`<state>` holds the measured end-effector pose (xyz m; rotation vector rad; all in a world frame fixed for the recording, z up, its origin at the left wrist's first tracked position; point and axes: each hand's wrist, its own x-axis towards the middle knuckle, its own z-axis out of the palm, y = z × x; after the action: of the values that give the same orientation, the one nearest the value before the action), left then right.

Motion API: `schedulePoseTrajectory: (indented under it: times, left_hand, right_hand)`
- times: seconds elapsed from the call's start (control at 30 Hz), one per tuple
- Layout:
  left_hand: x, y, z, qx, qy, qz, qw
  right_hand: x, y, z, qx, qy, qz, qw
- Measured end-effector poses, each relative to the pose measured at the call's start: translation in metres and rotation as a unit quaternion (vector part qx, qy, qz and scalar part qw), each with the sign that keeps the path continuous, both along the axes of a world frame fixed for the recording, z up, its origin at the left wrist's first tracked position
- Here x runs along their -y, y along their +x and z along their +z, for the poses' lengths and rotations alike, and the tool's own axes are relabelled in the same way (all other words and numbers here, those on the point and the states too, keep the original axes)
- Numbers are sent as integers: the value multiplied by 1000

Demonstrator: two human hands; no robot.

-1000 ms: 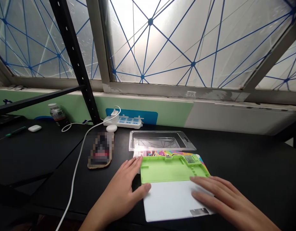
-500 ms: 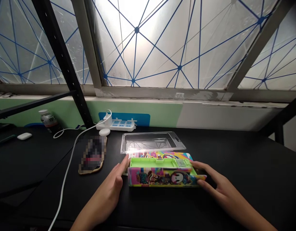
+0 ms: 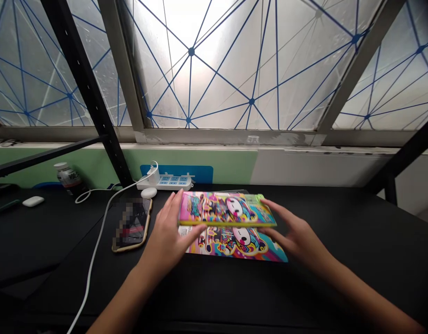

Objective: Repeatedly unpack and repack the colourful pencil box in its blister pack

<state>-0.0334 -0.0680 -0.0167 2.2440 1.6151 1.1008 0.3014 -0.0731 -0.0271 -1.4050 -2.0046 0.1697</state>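
In the middle of the frame, a brightly printed pencil case (image 3: 226, 209) lies between the two hands, its patterned face turned up and tilted toward the camera, a thin yellow edge along its near side and a bit of green at its upper right corner. That printed face covers the inside, so what it contains cannot be told. The left hand (image 3: 170, 227) is clamped on the case's left end, fingertips at the far corner and thumb along the near edge. The right hand (image 3: 292, 229) grips the right end, its fingers at the far corner and the thumb lower down.

Just below the case in the frame, a printed card (image 3: 234, 243) with similar artwork lies on the black surface (image 3: 214, 297), its far part covered. Behind the case, only a strip of a clear plastic tray (image 3: 239, 191) shows; its hollow is hidden.

At the upper left stands a dark bottle (image 3: 69, 178) with a white cap on; its contents cannot be made out. A phone (image 3: 132, 227) lies left of the left hand, near a white power strip (image 3: 172, 182).
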Motion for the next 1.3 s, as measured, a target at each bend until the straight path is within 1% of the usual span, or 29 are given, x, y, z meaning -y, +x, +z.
schedulePoseTrajectory:
  times: [0.07, 0.13, 0.2, 0.3, 0.37, 0.4, 0.47, 0.53, 0.57, 0.63, 0.7, 0.77, 0.83, 0.9, 0.97, 1.03, 1.1, 1.13, 1.23, 1.3]
  left_hand:
    - [-23, 6, 10, -52, -5, 11, 999]
    - [-43, 10, 10, -89, -19, 42, 995]
    - [-55, 10, 0, -114, -45, 59, 991]
    - [-61, 5, -21, -147, -128, 44, 980]
    - [-59, 2, -29, -165, -153, 35, 974]
    - [-57, 3, -30, -175, -149, 36, 973]
    - [-53, 8, -27, -196, -116, 46, 973]
    - [-50, 17, -21, -211, -68, 53, 974]
    - [-50, 22, -18, -213, -48, 50, 975]
    - [-52, 32, -14, -207, -43, 27, 977]
    - [-58, 38, -13, -195, -84, -8, 977]
    - [-68, 37, -15, -193, -136, -36, 971]
    - [-80, 32, -18, -209, -161, -49, 963]
    - [-89, 24, -22, -226, -155, -49, 961]
    - [-93, 18, -25, -237, -133, -39, 962]
    - [-94, 14, -26, -246, -110, -33, 962]
    - [-92, 13, -26, -256, -101, -34, 961]
    - [-90, 12, -26, -261, -103, -35, 959]
    - [-88, 12, -24, -268, -114, -36, 956]
    - [-88, 12, -23, -267, -119, -38, 956]
  right_hand:
    - [-32, -6, 8, 7, -14, 19, 1000]
    - [-60, -12, 5, 8, -20, 34, 999]
    - [-78, -15, -8, 27, -14, 43, 999]
    - [-87, -15, -30, 84, -11, 52, 995]
    - [-85, -13, -37, 124, 0, 47, 991]
    - [-81, -13, -37, 141, 15, 41, 989]
    - [-73, -15, -33, 160, 55, 32, 985]
    - [-60, -22, -28, 149, 97, 40, 983]
    - [-53, -27, -25, 137, 113, 57, 982]
    - [-39, -40, -23, 116, 115, 124, 979]
    - [-27, -53, -22, 126, 63, 209, 968]
    - [-20, -63, -20, 159, -19, 261, 952]
    - [-17, -67, -16, 189, -94, 274, 939]
    - [-16, -66, -11, 197, -145, 278, 929]
    - [-14, -62, -6, 186, -172, 292, 922]
    - [-12, -59, -3, 162, -176, 304, 922]
    - [-11, -59, -4, 138, -163, 298, 931]
    - [-12, -60, -5, 130, -155, 281, 938]
    - [-18, -64, -12, 131, -122, 182, 967]
    - [-22, -66, -17, 144, -100, 120, 977]
